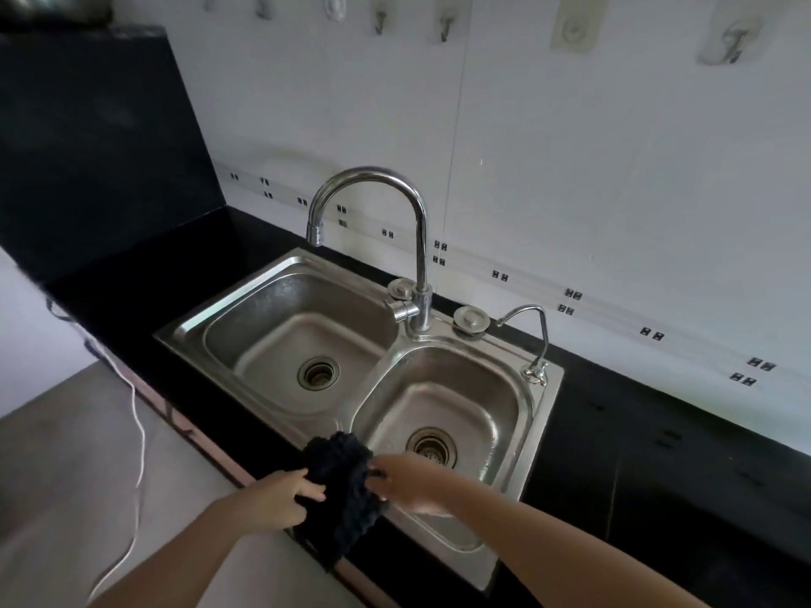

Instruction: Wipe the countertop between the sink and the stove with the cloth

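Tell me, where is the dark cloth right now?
The dark cloth is low in the head view, held between the left hand and the right hand, over the front rim of the sink, beside the right basin.

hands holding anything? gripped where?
Both hold the dark cloth over the sink's front rim: left hand on its left edge, right hand on its right edge.

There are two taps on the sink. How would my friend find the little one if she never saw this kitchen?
Start at the shiny steel double sink set in the black countertop. Go to its back right corner, beside the right-hand bowl, where the little tap stands. It is much shorter and thinner than the tall arched tap that rises between the two bowls.
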Available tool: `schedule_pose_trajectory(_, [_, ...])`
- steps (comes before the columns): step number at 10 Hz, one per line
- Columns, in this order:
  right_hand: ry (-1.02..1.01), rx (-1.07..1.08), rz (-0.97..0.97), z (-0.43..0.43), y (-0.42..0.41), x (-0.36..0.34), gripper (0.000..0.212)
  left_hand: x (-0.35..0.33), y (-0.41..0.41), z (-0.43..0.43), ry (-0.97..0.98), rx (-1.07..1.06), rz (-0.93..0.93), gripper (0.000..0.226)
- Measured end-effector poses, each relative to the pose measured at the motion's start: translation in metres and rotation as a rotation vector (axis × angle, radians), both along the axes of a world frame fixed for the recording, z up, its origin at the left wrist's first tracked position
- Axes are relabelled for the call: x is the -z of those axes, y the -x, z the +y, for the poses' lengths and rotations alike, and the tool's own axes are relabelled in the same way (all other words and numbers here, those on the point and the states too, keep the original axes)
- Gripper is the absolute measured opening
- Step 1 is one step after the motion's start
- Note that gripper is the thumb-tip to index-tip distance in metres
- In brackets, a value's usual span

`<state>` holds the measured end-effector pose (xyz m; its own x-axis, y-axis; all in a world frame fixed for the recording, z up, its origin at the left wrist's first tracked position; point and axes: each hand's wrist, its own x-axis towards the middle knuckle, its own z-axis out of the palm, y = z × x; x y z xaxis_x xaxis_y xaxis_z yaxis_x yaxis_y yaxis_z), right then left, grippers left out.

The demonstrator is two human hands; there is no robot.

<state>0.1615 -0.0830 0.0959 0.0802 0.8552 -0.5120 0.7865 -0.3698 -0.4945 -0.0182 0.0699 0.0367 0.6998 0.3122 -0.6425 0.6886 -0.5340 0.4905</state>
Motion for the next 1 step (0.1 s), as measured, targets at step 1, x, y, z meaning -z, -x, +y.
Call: schedule_pose_trajectory(1, [-0.197, 0.222, 0.013, -0.02, -0.0437, -0.0171, 0.04, -0.0118, -0.0196, 0.0003, -0.034, -0.037, -0.016, 0.049])
